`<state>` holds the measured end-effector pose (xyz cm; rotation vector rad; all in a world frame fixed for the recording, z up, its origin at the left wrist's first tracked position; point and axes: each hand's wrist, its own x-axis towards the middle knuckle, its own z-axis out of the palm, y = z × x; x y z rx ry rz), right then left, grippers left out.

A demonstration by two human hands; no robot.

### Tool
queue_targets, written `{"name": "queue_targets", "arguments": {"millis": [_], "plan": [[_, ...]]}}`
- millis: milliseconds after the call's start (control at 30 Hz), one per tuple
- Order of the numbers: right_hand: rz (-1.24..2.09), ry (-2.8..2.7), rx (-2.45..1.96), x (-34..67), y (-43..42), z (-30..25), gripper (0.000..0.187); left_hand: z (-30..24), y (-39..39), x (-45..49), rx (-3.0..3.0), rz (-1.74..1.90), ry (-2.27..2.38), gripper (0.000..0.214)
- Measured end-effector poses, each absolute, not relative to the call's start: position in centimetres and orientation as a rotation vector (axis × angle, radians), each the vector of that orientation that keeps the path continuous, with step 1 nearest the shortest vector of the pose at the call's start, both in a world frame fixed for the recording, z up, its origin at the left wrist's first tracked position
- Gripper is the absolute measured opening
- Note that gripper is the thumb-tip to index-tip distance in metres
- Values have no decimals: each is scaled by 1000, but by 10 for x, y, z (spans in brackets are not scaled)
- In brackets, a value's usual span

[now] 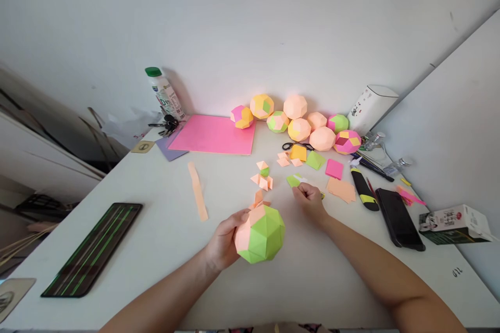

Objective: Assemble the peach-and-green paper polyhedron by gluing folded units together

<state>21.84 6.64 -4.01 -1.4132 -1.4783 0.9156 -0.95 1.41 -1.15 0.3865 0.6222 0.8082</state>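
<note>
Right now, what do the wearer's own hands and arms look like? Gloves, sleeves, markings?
Left hand and right hand: no gloves. No sleeves, watches, cables or markings visible on either arm. Some fingers hidden, so rings uncertain.

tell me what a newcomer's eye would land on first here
Probably the green and peach faceted ball held in the left hand, near the centre. Next, the cluster of similar colourful balls by the wall, then the bright pink sheet lying flat on the table, mostly to their left.
</note>
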Motion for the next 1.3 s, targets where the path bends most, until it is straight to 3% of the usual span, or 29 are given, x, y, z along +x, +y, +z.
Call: {"name": "queue_targets", "arguments": {"millis": [167,500,767,1000,1300], "plan": [[949,-1459,-1424,217,68,-43,40,-14,20,-11,293,832,653,35],[1046,-1391,-1398,216,67,-41,39,-12,30,-16,110,977,705,17],[1098,-1322,-1392,217,67,-42,38,-11,29,-15,107,917,673,28],[1151,-1250,-1365,220,66,-45,40,-10,29,-14,56,924,621,14],[1327,-1087,-1226,223,71,-50,49,-16,28,-15,20,879,663,21]]}}
